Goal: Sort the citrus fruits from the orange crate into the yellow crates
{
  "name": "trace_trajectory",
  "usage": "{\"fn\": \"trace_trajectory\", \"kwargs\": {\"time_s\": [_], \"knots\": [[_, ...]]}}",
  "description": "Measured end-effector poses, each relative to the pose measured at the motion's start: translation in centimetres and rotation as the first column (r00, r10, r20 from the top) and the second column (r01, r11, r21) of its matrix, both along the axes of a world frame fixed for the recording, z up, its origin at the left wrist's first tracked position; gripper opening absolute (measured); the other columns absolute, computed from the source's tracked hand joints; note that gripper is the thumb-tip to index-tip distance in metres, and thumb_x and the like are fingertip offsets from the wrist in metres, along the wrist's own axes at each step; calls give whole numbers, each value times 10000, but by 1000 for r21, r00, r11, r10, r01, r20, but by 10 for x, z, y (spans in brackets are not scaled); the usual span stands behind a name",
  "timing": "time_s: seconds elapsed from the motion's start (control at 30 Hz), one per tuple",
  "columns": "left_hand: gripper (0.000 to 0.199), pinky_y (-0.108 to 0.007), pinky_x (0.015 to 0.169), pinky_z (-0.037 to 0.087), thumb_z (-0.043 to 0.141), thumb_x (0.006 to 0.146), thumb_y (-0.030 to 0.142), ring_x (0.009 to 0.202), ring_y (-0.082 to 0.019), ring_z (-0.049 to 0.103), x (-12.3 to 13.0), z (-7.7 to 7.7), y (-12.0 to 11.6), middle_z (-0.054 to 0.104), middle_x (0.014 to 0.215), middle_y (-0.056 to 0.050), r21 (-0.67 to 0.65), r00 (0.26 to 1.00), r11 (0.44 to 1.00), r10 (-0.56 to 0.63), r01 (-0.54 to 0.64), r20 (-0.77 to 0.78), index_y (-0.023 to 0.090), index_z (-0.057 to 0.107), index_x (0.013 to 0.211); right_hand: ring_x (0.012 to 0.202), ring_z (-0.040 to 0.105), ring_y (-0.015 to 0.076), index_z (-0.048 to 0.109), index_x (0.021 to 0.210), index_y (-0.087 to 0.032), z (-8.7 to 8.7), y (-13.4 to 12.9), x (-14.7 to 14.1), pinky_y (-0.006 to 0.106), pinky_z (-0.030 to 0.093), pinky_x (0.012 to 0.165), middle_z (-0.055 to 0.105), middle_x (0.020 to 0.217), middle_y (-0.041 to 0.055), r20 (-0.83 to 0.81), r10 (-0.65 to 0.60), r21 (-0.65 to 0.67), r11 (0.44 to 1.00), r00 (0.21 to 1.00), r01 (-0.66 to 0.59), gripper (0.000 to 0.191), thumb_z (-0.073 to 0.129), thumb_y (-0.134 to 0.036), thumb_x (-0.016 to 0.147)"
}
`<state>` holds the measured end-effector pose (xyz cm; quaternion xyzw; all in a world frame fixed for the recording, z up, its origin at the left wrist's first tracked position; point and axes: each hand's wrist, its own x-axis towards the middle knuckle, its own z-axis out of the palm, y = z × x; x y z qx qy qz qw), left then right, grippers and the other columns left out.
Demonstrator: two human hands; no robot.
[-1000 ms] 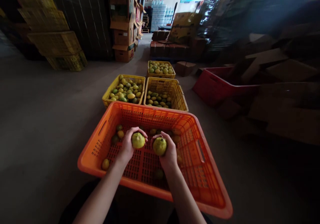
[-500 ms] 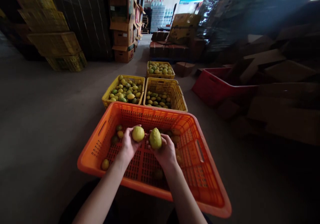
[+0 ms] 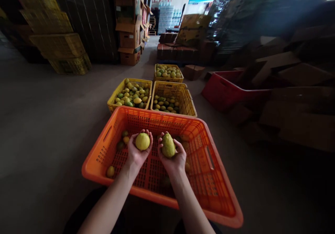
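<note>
My left hand [image 3: 136, 153] cradles a round yellow lemon [image 3: 142, 141], palm up with the fingers curled around it. In my right hand [image 3: 176, 159] rests a longer, bumpy green-yellow lemon [image 3: 168, 145], its narrow end pointing away from me. Both hands are held apart over a large orange plastic crate [image 3: 104, 164]. Inside the crate, a yellow lemon [image 3: 110, 171] lies in the near left corner, and a few more lemons [image 3: 126, 140] sit along the left side. Others on the right are partly hidden by my right hand and shadow.
Beyond the orange crate stand yellow crates of lemons: one at left [image 3: 112, 99], one at right [image 3: 187, 99], one farther back [image 3: 169, 81]. A red bin [image 3: 222, 91] and cardboard [image 3: 306, 122] lie to the right. Stacked yellow crates [image 3: 60, 45] stand at far left.
My hands have moved apart, and each has turned more palm-up under its lemon. The right lemon has tilted slightly. The crates stay in place.
</note>
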<state>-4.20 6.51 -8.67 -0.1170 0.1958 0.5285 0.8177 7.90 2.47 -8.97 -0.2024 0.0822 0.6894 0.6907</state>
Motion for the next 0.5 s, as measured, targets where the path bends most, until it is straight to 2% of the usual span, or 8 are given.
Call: {"fn": "trace_trajectory", "kwargs": {"time_s": [0.07,0.2,0.5], "knots": [[211,-303,756,524,443,721,139,812,-160,626,1,-3,1,657,771,-57,-18,999,999,35,-35,29,137,638,803,829,619,169,600,1024,-191,-2,0,-1,253,524,610,664,952,60,-3,-7,-1,1000,1000,7,339,508,-179,698],[221,-339,782,512,449,726,163,836,-172,625,1,-8,1,668,814,-51,0,1000,1000,22,-22,21,155,649,821,905,613,185,609,1022,-205,-6,2,-1,288,527,664,669,958,53,-3,-5,5,1000,1000,5,320,501,-231,722],[256,-369,833,482,437,730,173,916,-193,610,2,-8,0,675,881,-47,-13,1000,1000,3,-3,21,163,651,870,933,607,199,625,1001,-228,-8,2,-2,341,526,690,674,940,44,-18,-52,-34,998,998,51,299,426,-287,786]]}}
